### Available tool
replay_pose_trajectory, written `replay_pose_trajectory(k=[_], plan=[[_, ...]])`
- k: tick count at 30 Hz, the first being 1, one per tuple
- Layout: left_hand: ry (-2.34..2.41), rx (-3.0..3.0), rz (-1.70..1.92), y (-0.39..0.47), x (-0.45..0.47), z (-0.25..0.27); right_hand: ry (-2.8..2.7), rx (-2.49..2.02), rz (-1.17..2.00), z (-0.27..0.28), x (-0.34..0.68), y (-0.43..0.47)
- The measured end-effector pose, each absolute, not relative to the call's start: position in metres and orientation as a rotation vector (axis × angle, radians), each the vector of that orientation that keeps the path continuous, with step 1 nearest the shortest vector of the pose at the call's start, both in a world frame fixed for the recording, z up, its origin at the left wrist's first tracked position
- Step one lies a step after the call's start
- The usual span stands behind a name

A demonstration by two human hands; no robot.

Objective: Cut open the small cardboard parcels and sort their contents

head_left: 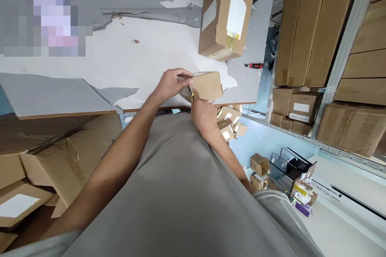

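A small brown cardboard box (208, 84) lies near the front edge of the worktable, just ahead of my body. At its left end is my left hand (172, 84), thumb and fingers closed on the box's edge. My right hand (202, 113) is closed around a small black-and-yellow cutter (192, 94), its index finger pointing along the tool. The cutter's tip is at the left end of the box, close to my left thumb; my fingers hide most of the handle. I cannot tell whether the blade is in the cardboard.
A taller taped carton (224, 20) with white labels stands behind the small box. To its right lies a red-and-black utility knife (255, 66). Torn white paper (150, 48) covers part of the worktable. Shelves of cartons (301, 28) rise at right; large cartons (69, 156) sit lower left.
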State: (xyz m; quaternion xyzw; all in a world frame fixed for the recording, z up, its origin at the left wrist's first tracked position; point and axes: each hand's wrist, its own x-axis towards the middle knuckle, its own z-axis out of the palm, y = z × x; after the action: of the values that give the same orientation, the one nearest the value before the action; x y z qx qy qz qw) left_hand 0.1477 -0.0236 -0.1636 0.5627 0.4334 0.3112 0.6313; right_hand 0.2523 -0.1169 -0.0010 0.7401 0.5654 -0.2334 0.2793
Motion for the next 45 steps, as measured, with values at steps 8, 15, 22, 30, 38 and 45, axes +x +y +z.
replay_pose_trajectory(k=[8,15,22,30,38,45], plan=[[0.964,1.331,0.716,-0.040,0.151,-0.162,1.434,1.884,-0.653,0.019,0.260,-0.123],[1.038,1.335,0.786,-0.045,0.150,-0.156,1.532,1.914,-0.667,0.011,0.269,-0.124],[1.097,1.393,0.788,-0.051,0.155,-0.149,1.461,1.958,-0.737,0.030,0.276,-0.134],[1.164,1.368,0.809,-0.053,0.156,-0.148,1.575,1.982,-0.782,0.009,0.287,-0.140],[1.240,1.319,0.829,-0.062,0.161,-0.152,1.569,1.920,-0.912,0.012,0.307,-0.150],[1.305,1.277,0.799,-0.062,0.161,-0.143,1.623,1.874,-0.975,0.008,0.316,-0.140]])
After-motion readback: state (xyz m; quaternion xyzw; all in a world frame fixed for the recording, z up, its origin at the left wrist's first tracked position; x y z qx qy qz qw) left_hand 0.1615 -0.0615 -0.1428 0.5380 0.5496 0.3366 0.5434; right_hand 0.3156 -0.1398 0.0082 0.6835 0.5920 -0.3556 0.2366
